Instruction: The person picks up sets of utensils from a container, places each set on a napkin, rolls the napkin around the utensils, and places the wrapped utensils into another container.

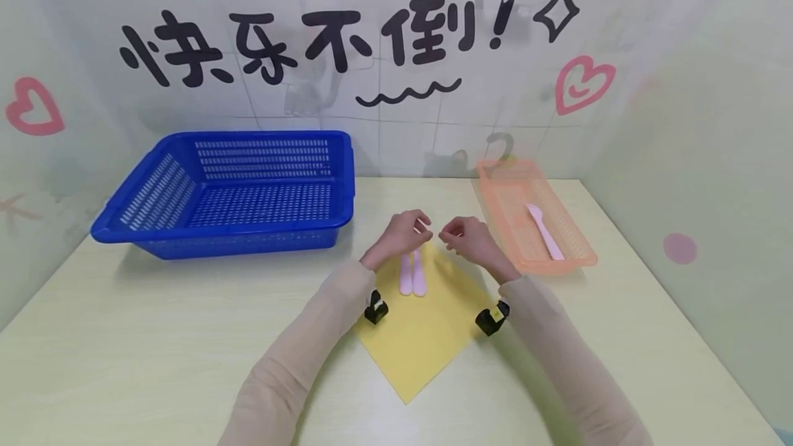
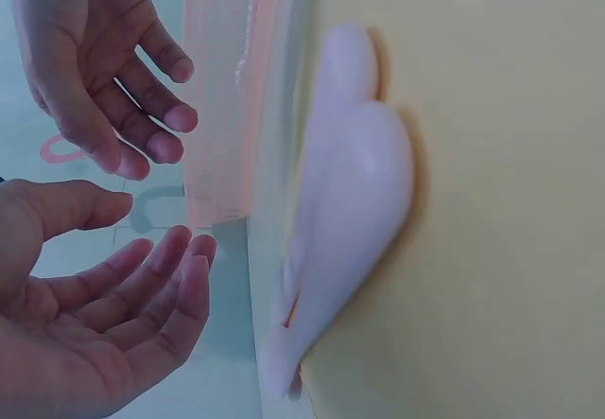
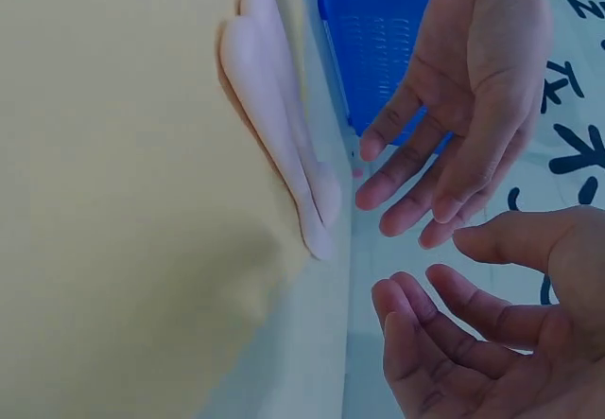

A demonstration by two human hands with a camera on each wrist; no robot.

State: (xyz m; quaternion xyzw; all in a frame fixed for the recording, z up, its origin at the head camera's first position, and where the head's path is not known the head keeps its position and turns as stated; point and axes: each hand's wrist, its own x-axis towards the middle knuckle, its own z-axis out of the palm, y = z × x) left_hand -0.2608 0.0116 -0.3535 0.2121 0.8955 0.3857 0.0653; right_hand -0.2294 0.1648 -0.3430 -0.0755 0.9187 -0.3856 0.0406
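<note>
Two pale pink plastic cutlery pieces point(image 1: 412, 274) lie side by side on a yellow square sheet point(image 1: 415, 349), turned with one corner toward me. Rounded handle ends point my way; the left hand covers their far part in the head view, so their kind is unclear. My left hand point(image 1: 405, 232) hovers just above them, fingers loosely bent and holding nothing. Facing it, a small gap away, is my right hand point(image 1: 467, 235), also with nothing in its bent fingers. In the left wrist view the cutlery point(image 2: 350, 183) shows close up, apart from both hands.
At the back left stands a blue plastic basket point(image 1: 241, 231). A peach-coloured basket point(image 1: 504, 215) at the right holds a pink plastic knife point(image 1: 545, 232). Behind the table hangs a printed curtain point(image 1: 421, 146); black wrist cameras sit below both sleeves.
</note>
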